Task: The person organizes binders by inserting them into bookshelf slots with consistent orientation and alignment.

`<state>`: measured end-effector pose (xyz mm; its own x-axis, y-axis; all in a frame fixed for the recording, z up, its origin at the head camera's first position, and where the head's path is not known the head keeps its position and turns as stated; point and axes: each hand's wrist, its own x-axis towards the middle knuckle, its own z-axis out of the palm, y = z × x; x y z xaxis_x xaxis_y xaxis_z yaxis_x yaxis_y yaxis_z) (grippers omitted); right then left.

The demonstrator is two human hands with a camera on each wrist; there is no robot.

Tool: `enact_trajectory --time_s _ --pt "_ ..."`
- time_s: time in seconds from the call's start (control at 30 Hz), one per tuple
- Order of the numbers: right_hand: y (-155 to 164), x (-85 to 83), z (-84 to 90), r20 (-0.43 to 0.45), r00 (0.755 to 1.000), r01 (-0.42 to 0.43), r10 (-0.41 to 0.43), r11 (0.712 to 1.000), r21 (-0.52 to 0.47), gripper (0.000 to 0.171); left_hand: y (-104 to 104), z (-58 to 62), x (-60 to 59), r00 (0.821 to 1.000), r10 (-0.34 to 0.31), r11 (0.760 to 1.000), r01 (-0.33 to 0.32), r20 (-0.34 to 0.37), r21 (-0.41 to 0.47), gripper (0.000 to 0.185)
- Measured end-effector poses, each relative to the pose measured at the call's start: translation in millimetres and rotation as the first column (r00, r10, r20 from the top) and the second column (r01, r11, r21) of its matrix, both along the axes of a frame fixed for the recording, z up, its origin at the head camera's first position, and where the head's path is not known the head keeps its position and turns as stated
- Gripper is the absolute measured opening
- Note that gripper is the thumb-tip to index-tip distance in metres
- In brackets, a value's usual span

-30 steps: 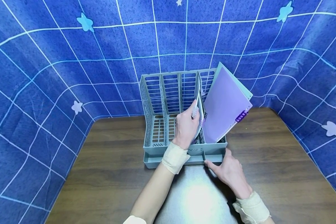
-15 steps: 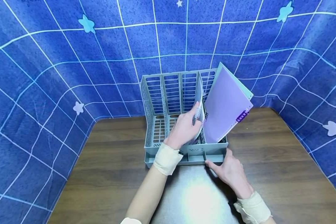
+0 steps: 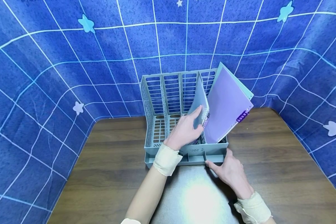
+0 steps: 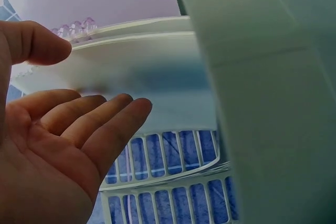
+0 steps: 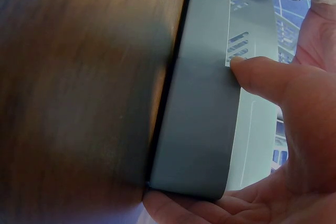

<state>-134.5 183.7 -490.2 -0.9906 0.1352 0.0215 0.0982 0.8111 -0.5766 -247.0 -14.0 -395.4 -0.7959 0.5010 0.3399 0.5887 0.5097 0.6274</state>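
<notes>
A grey-blue desk file organizer (image 3: 154, 127) with upright slots stands on the table. My left hand (image 3: 184, 129) reaches into it, index finger and thumb at the near edge of a pale loose-leaf notebook (image 3: 198, 99) in a right-hand slot. In the left wrist view, the left fingers (image 4: 113, 129) lie nearly straight and apart from the thumb, which is by the notebook's edge. My right hand (image 3: 231, 171) grips the organizer's front right corner, thumb on the front rim and fingers round the side. A purple notebook (image 3: 226, 102) leans right in the rightmost slot.
A mint-green cover (image 3: 243, 87) shows behind the purple notebook. Small open compartments (image 3: 196, 158) run along the organizer's front. A blue cloth (image 3: 106, 77) with a white grid and stars hangs behind the wooden table (image 3: 106, 174).
The near edge of the pale notebook has swung rightward, showing more of its left face. My left hand moved slightly left and its fingers loosened. My right hand has stayed in place.
</notes>
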Motion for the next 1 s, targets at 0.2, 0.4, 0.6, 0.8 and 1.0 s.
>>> enact_trajectory --time_s 0.2,0.4,0.6,0.8,1.0 --pt "0 1.0 -2.0 -0.004 1.0 -0.002 0.002 1.0 -0.001 0.11 -1 -2.4 2.7 1.0 0.0 1.0 0.0 -0.009 0.009 0.078" --pt "1 0.5 -2.0 -0.005 1.0 0.002 -0.002 1.0 0.0 0.109 -3 0.9 5.5 0.999 0.026 1.0 -0.025 -0.043 0.018 0.074" --pt "3 1.1 -2.0 -0.017 1.0 -0.006 0.006 1.0 -0.001 0.108 -10 3.8 8.6 0.995 0.073 0.997 -0.072 -0.072 0.015 0.071" --pt "8 -0.5 -2.1 -0.003 1.0 -0.018 0.018 1.0 0.017 0.104 -24 9.5 14.3 0.989 0.119 0.992 -0.116 -0.093 0.043 0.071" --pt "14 -1.3 8.6 0.059 0.997 -0.047 0.044 0.998 0.052 0.108 -37 22.0 22.4 0.979 0.161 0.986 -0.155 -0.123 0.056 0.067"
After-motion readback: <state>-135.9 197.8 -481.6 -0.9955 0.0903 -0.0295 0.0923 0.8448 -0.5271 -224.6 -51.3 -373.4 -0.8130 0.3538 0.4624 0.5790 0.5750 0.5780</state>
